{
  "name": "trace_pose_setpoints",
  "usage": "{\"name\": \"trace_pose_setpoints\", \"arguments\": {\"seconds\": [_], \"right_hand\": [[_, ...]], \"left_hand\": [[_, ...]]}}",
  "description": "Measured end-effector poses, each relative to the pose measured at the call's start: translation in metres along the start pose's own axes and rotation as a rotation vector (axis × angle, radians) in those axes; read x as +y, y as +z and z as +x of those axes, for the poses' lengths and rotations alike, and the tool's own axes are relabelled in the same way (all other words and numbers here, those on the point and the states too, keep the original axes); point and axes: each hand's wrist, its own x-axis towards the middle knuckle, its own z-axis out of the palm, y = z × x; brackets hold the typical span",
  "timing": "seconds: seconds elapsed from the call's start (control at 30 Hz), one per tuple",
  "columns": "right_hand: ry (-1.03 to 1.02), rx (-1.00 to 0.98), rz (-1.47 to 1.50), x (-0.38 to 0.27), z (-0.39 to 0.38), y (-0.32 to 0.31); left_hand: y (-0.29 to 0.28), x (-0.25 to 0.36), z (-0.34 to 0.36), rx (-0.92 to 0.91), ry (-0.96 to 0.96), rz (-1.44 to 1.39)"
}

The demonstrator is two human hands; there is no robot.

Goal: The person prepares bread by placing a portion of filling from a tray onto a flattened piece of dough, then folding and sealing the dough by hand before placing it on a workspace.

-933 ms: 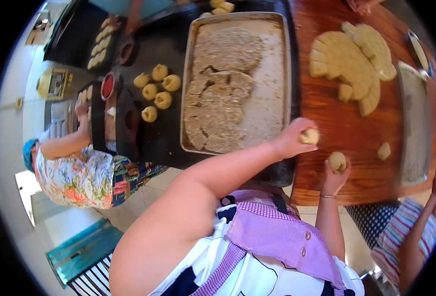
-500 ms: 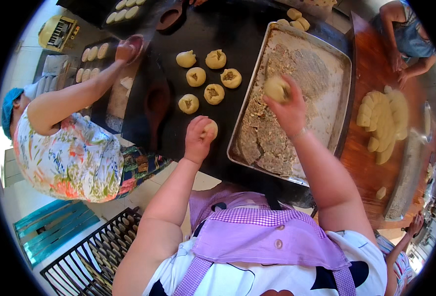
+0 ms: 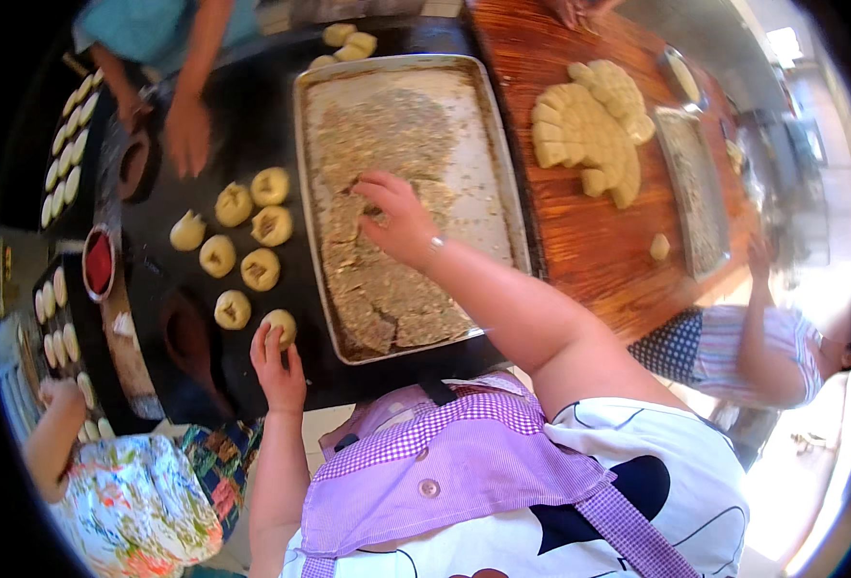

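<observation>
My left hand (image 3: 277, 368) has its fingertips round a dough ball (image 3: 278, 323) on the dark work surface (image 3: 204, 366), beside a group of stuffed dough balls (image 3: 260, 268) with gathered tops, some showing filling. My right hand (image 3: 396, 217) reaches over the large metal tray (image 3: 304, 116), its thumb and curved fingers apart on the crumbly, grainy filling (image 3: 377, 279), with nothing visible held in them. A dark wooden scoop-like tool (image 3: 186, 342) lies left of my left hand.
Co-workers' hands (image 3: 187, 130) and arms (image 3: 54, 433) are around the left. A wooden table (image 3: 502, 144) at right bears cut dough (image 3: 589, 135) and a long tray (image 3: 685, 193); another person (image 3: 772, 356) works there. A red-filled bowl (image 3: 99, 260) and pans of shaped dough (image 3: 71, 144) stand left.
My left hand has brought its ball down beside the group. The ball in my right hand is no longer there; that hand is now on the filling. A co-worker's arms reach in at upper left.
</observation>
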Motion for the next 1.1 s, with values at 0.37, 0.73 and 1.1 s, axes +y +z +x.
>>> {"name": "trace_pose_setpoints", "arguments": {"seconds": [0.37,0.73,1.1], "right_hand": [[0.531,0.375,-0.662,0.198,-0.151,-0.259],[0.501,0.151,-0.582,0.199,-0.147,-0.299],[0.629,0.294,-0.244,0.139,-0.323,-0.261]], "left_hand": [[0.055,0.132,0.011,-0.272,0.139,-0.192],[0.114,0.219,0.009,-0.447,0.211,-0.325],[0.130,0.233,0.020,-0.518,0.240,-0.318]]}}
